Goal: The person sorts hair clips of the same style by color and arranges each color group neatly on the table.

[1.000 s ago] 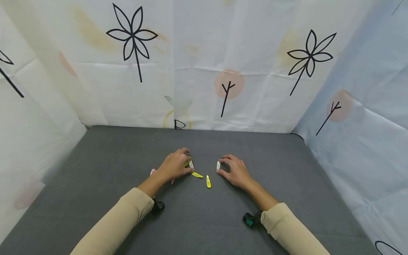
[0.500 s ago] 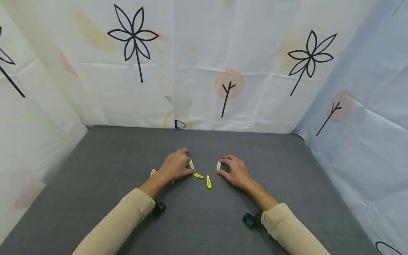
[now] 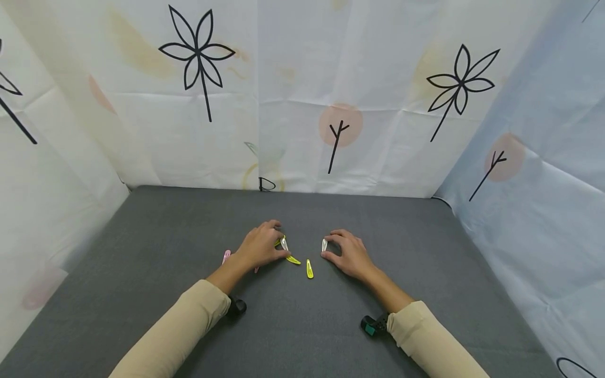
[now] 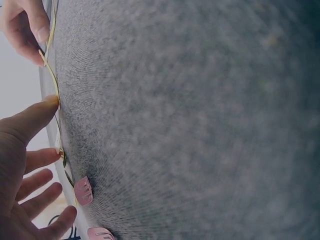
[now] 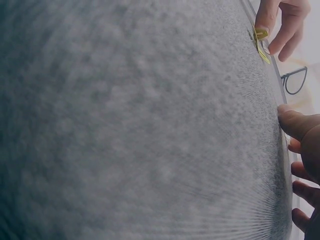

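**Clips on a grey counter**

A flat counter (image 3: 302,336) faced in dark grey, fabric-textured material carries small, narrow clips. One glossy yellow clip (image 3: 309,269) lies lengthwise away from the person. A second yellow clip (image 3: 294,260) lies aslant near the left hand (image 3: 260,245); a third yellow clip (image 3: 278,243) is partly covered there. Further left lie a pale pink clip (image 3: 227,255) and another pink clip (image 3: 257,270), mostly hidden by the wrist.
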The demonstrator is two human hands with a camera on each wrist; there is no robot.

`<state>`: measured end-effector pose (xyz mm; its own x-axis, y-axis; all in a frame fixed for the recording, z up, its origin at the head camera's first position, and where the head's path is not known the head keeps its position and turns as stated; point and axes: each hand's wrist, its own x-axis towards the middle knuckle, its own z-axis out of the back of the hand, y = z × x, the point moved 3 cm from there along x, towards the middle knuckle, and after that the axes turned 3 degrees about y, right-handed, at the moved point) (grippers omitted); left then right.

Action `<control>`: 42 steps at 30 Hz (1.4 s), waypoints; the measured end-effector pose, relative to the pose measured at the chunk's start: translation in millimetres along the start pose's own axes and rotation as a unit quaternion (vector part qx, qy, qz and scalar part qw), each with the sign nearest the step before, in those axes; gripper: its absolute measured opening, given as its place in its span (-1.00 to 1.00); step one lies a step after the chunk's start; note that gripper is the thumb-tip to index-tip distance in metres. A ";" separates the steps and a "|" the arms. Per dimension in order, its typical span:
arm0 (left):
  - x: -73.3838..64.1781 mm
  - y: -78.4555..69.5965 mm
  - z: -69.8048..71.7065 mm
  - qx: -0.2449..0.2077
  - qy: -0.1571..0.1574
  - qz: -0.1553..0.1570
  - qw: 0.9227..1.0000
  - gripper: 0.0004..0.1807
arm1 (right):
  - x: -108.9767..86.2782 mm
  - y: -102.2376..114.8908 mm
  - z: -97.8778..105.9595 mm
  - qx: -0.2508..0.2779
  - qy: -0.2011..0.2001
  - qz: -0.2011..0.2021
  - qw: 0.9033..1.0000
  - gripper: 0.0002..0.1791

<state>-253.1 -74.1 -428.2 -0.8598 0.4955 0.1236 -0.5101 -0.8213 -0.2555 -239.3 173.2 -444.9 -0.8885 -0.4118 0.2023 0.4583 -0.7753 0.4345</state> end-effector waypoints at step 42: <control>-105.6 23.5 33.3 -0.021 -0.029 -0.122 0.992 -0.47 | 0.5 2.8 0.9 -0.003 -0.007 0.007 1.000 -0.51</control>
<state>-175.2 -155.2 -415.3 -0.7109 0.6607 0.2408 -0.7032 -0.6651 -0.2512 -238.5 171.2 -442.8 -0.8827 -0.4149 0.2207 0.4699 -0.7724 0.4272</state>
